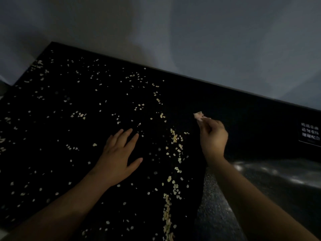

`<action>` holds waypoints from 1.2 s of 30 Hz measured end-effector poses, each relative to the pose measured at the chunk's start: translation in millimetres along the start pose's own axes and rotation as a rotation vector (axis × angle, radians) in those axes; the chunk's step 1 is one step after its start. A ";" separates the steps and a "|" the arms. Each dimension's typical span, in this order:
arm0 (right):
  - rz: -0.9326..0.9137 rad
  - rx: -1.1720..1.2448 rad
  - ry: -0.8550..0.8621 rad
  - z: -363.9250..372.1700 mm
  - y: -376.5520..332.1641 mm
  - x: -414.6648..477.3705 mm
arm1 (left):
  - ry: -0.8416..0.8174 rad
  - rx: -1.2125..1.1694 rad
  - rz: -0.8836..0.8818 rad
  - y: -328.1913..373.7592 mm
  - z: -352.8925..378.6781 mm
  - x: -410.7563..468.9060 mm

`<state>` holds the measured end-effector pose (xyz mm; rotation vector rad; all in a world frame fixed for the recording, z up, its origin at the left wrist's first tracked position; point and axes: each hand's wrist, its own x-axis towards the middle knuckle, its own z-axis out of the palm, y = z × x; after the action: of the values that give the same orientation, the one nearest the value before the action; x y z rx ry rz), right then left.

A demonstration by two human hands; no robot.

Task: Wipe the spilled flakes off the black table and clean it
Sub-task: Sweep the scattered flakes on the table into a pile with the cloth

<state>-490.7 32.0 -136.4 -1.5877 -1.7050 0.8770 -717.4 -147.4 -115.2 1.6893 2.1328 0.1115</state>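
Pale flakes [174, 139] lie scattered over most of the black table [73, 133], thickest in a band running from the middle down to the near edge. My left hand [119, 157] rests flat on the tabletop with its fingers spread and straight. To the right, my right hand [212, 138] is raised a little above the table's right part and pinches a small crumpled light-coloured wad [198, 116], which looks like tissue or cloth, between its fingertips.
A grey wall [191, 32] runs along the table's far edge. A dark sign with white characters [310, 133] sits at the far right. A speckled grey floor [260, 188] shows past the table's right edge. The scene is dim.
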 end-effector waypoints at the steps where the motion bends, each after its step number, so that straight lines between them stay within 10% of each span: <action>1: -0.043 -0.030 0.000 5.7 -0.3 -7.0 | -0.017 0.022 -0.026 -2.8 2.2 -1.6; 9: -0.047 0.239 -0.358 19.4 -35.3 -51.4 | -0.043 0.059 -0.076 -9.9 13.1 -4.5; 19: 0.053 0.056 -0.039 -15.1 6.0 -37.1 | -0.075 0.065 -0.024 -16.1 8.8 -3.5; 28: -0.012 0.153 -0.447 -2.7 -16.9 -123.0 | -0.116 0.090 0.021 -20.0 1.3 -2.2; 36: 0.071 0.201 -0.115 -23.6 -8.6 -79.5 | -0.088 -0.082 0.064 -11.9 -6.6 -24.7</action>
<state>-471.0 -46.7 -116.9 -1.4946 -1.5897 1.1576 -726.4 -172.6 -106.2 1.6839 1.9844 0.1384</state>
